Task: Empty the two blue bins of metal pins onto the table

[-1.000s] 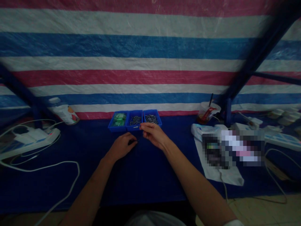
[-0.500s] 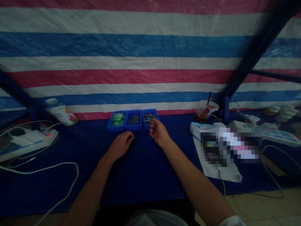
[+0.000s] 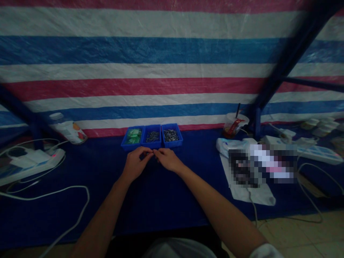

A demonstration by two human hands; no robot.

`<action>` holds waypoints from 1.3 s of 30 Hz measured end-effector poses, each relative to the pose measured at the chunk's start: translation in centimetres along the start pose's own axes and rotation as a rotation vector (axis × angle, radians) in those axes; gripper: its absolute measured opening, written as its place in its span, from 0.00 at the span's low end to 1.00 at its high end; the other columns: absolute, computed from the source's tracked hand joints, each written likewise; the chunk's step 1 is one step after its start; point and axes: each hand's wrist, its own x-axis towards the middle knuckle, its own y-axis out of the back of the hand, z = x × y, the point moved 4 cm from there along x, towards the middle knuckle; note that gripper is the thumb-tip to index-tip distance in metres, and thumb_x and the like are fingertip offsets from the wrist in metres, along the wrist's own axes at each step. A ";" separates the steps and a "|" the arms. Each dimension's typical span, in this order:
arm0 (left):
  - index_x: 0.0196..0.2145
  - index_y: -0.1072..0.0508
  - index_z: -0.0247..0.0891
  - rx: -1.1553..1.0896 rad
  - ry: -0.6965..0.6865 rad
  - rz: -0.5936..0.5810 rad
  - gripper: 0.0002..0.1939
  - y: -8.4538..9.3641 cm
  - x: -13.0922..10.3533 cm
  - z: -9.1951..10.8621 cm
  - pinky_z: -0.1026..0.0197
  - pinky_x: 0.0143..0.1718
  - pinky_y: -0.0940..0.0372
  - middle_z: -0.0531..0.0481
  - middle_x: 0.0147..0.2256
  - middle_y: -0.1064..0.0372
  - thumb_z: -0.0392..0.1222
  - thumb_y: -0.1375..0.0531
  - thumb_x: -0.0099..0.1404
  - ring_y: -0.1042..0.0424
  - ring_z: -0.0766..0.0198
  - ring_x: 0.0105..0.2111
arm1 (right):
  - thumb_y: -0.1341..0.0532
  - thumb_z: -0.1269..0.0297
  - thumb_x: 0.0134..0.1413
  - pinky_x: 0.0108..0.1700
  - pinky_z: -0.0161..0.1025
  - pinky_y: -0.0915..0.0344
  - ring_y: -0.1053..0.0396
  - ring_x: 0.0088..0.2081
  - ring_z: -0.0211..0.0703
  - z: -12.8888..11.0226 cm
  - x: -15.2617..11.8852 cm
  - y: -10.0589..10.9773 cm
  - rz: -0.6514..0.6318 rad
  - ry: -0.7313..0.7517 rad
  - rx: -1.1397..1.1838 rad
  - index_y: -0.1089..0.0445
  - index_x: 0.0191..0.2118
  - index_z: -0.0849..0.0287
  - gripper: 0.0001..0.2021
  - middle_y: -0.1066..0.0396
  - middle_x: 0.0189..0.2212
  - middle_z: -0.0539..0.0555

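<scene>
Three blue bins stand side by side at the back of the dark blue table. The left bin (image 3: 132, 145) holds green-and-clear pieces; the middle bin (image 3: 152, 144) and the right bin (image 3: 172, 143) hold small metal parts. Just in front of them, my left hand (image 3: 136, 162) and my right hand (image 3: 168, 159) meet at the fingertips. Both hands are closed in a pinch, and what lies between the fingers is too small to make out.
At the left are a bottle (image 3: 70, 132), a power strip (image 3: 51, 163) and a white cable (image 3: 87, 195). To the right stand a drink cup (image 3: 233, 125), a white sheet (image 3: 264, 195), pixelated items and another power strip (image 3: 322, 153). A striped sheet (image 3: 172, 52) hangs behind.
My right hand has moved from the right bin's front edge down and left to my left hand. The fingertips now meet. My left hand has hardly moved.
</scene>
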 end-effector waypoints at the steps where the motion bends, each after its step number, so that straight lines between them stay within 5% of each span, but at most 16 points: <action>1: 0.35 0.23 0.41 -0.009 0.006 0.001 0.08 0.0 0.0 0.0 0.59 0.36 0.33 0.50 0.33 0.23 0.46 0.39 0.63 0.28 0.60 0.32 | 0.44 0.56 0.64 0.29 0.35 0.46 0.38 0.24 0.36 0.1 0.1 -0.2 -0.022 -0.003 0.050 0.34 0.24 0.57 0.18 0.34 0.21 0.49; 9: 0.34 0.23 0.41 -0.040 0.003 0.016 0.08 -0.1 -0.1 0.4 0.59 0.34 0.35 0.50 0.33 0.24 0.47 0.39 0.62 0.30 0.61 0.32 | 0.45 0.59 0.64 0.22 0.31 0.49 0.45 0.18 0.30 0.2 0.4 -0.5 -0.072 -0.028 0.344 0.38 0.26 0.57 0.15 0.41 0.18 0.44; 16: 0.45 0.27 0.40 -0.035 -0.009 0.168 0.15 0.7 0.0 0.3 0.61 0.33 0.36 0.50 0.37 0.27 0.48 0.39 0.63 0.32 0.65 0.30 | 0.37 0.63 0.53 0.22 0.31 0.50 0.41 0.20 0.28 -1.1 0.1 1.7 -0.059 -0.003 0.636 0.32 0.33 0.57 0.05 0.35 0.25 0.44; 22: 0.40 0.25 0.40 0.047 0.018 0.142 0.11 0.9 0.1 0.0 0.60 0.31 0.37 0.50 0.34 0.27 0.48 0.42 0.65 0.32 0.64 0.28 | 0.34 0.57 0.48 0.23 0.31 0.49 0.41 0.20 0.28 -1.2 0.0 3.2 0.042 -0.107 0.947 0.34 0.29 0.58 0.11 0.35 0.23 0.44; 26: 0.37 0.24 0.40 0.067 -0.007 0.119 0.11 0.7 0.1 0.0 0.60 0.31 0.37 0.50 0.32 0.27 0.47 0.43 0.65 0.31 0.63 0.29 | 0.37 0.56 0.51 0.21 0.31 0.52 0.46 0.17 0.29 -0.2 0.4 3.4 0.159 -0.250 0.945 0.40 0.24 0.57 0.15 0.44 0.15 0.41; 29: 0.37 0.24 0.40 0.079 -0.019 0.106 0.10 0.6 0.1 -0.1 0.60 0.32 0.36 0.50 0.33 0.26 0.46 0.43 0.66 0.30 0.62 0.30 | 0.39 0.56 0.54 0.20 0.31 0.51 0.44 0.16 0.29 0.3 0.5 3.8 0.238 -0.292 0.925 0.37 0.29 0.58 0.11 0.40 0.17 0.42; 33: 0.37 0.24 0.40 0.091 -0.025 0.087 0.10 0.5 0.1 -0.2 0.60 0.33 0.36 0.50 0.33 0.26 0.46 0.43 0.66 0.30 0.62 0.30 | 0.41 0.54 0.56 0.20 0.31 0.48 0.40 0.17 0.31 0.2 0.4 3.7 0.217 -0.308 0.876 0.33 0.37 0.57 0.11 0.34 0.21 0.44; 39: 0.37 0.24 0.39 0.124 -0.045 0.049 0.10 0.3 0.2 -0.3 0.59 0.34 0.35 0.50 0.33 0.26 0.45 0.43 0.67 0.30 0.62 0.30 | 0.40 0.57 0.56 0.20 0.31 0.49 0.40 0.18 0.29 -0.1 0.2 2.6 0.158 -0.209 0.709 0.31 0.35 0.58 0.09 0.33 0.23 0.45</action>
